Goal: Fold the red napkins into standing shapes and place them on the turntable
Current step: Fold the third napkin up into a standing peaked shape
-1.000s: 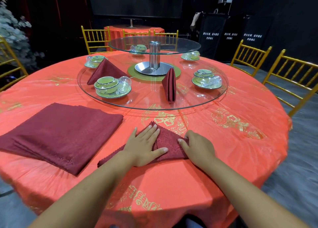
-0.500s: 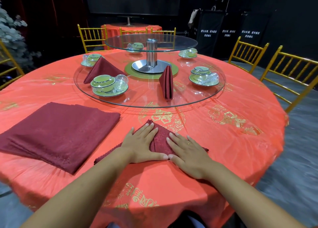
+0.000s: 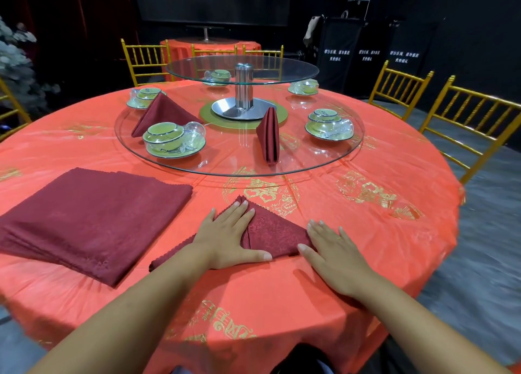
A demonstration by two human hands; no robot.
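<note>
**Creasing the triangle before it stands**

Near the counter (image 3: 282, 289) edge, the left hand (image 3: 225, 238) lies flat on the folded napkin (image 3: 273, 232), fingers straight and slightly spread. The right hand (image 3: 335, 258), also flat with straight fingers, touches the napkin's right corner, its palm on the cloth. The step looks like creasing. I would press outward from the centre seam, keeping the edges matched (a soft crease likely won't stand).

A stack of napkins (image 3: 93, 218) lies to the left. Farther off, the glass turntable (image 3: 282, 172) carries a tent-shaped napkin (image 3: 163, 114), a narrow upright napkin (image 3: 269, 136) and green bowls (image 3: 166, 136) on saucers, seemingly empty.
</note>
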